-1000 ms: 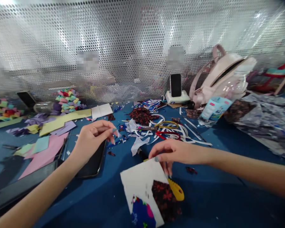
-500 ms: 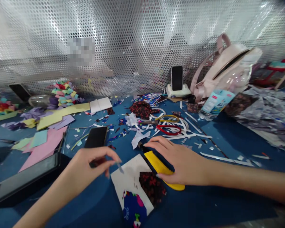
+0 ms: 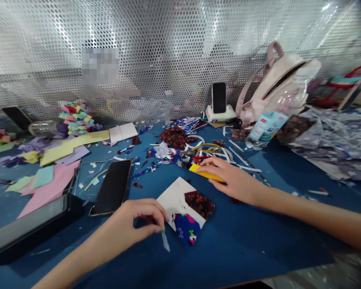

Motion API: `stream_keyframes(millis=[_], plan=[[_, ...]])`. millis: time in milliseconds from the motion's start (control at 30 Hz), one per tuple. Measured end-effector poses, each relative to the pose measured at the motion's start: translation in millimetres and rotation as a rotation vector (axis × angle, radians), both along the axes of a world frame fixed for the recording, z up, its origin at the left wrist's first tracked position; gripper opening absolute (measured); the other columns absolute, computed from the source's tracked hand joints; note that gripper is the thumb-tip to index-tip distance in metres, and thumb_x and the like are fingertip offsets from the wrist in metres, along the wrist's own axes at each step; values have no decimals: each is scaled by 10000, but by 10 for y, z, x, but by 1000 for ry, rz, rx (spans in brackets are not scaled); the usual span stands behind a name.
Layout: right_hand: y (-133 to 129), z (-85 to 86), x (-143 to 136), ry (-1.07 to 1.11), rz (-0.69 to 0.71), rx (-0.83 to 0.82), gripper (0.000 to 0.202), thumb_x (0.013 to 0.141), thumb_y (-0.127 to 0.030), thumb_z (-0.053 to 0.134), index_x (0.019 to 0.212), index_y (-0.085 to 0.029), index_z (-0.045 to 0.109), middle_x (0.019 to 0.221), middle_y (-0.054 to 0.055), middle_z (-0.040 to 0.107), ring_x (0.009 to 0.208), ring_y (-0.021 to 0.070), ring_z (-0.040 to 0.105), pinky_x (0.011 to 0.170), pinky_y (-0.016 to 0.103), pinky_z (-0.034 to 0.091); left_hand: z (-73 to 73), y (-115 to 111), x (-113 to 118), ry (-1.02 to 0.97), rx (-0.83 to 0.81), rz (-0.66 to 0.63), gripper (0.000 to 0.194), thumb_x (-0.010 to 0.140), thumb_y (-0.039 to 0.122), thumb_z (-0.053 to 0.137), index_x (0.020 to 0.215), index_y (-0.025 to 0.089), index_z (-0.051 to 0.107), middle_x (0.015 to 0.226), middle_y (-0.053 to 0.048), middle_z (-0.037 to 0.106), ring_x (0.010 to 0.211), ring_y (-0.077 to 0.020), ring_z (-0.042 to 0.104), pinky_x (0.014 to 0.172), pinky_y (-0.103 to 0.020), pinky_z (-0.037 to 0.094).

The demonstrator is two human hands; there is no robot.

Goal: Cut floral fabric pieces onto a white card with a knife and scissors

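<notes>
In the head view, my left hand [image 3: 146, 218] pinches a small pale strip [image 3: 166, 242] between thumb and forefinger, at the left corner of a white card [image 3: 171, 196]. On the card lie a dark red-and-black floral piece [image 3: 200, 204] and a blue patterned piece [image 3: 185, 228]. My right hand [image 3: 231, 178] lies over a yellow tool [image 3: 209, 173] with a dark end, its fingers bent across it. What kind of tool it is stays partly hidden under the hand. Just beyond are the scissors [image 3: 213, 149], among white strips.
Left of my left hand lie a black phone [image 3: 112, 186], a tablet-like device [image 3: 27, 228] and coloured paper sheets [image 3: 52, 188]. Scraps cover the middle back. A small device on a white stand [image 3: 219, 114], a plastic bottle [image 3: 266, 128], a backpack [image 3: 267, 84] and stacked patterned sheets [image 3: 333, 140] stand behind and right.
My right hand has moved forward with the yellow tool, away from the card and up to the scissors. My left hand, with the pale strip, has come down and right to the card's left corner.
</notes>
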State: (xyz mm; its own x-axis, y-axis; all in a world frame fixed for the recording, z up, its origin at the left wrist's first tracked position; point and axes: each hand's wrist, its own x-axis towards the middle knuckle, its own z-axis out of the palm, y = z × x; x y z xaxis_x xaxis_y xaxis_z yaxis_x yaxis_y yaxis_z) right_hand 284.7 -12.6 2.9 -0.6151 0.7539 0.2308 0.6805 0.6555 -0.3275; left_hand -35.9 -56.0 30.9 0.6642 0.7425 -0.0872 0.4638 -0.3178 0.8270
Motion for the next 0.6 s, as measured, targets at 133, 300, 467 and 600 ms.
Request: stream_keyframes(millis=[133, 300, 467, 600], plan=[[-49, 155, 48, 49, 22, 66, 233, 949, -204, 532, 1136, -229, 668, 1240, 113, 588, 1203, 278, 545, 1024, 485, 452, 81, 62, 201, -15, 103, 79, 149, 833, 123, 606, 793, 220, 712, 787, 30, 713, 680, -108, 627, 634, -179, 462], [-166, 269, -119, 211, 190, -63, 145, 967, -194, 530, 1040, -201, 655, 1047, 60, 686, 1021, 191, 611, 933, 353, 469, 79, 204, 343, -61, 184, 63, 150, 847, 126, 598, 847, 218, 717, 782, 34, 735, 706, -116, 662, 653, -177, 488], [-136, 183, -336, 191, 286, -157, 144, 955, -183, 547, 1007, -190, 681, 936, 41, 702, 874, 166, 625, 790, 286, 466, -37, 359, 320, -100, 282, -111, 121, 912, 202, 609, 883, 203, 726, 852, -17, 753, 766, -136, 697, 721, -203, 524], [-56, 74, -442, 196, 355, -181, 136, 945, -190, 568, 983, -184, 698, 882, 33, 703, 824, 156, 618, 733, 267, 442, -117, 407, 268, -157, 416, -215, 142, 955, 193, 577, 894, 202, 705, 890, -45, 750, 839, -150, 684, 786, -240, 521]])
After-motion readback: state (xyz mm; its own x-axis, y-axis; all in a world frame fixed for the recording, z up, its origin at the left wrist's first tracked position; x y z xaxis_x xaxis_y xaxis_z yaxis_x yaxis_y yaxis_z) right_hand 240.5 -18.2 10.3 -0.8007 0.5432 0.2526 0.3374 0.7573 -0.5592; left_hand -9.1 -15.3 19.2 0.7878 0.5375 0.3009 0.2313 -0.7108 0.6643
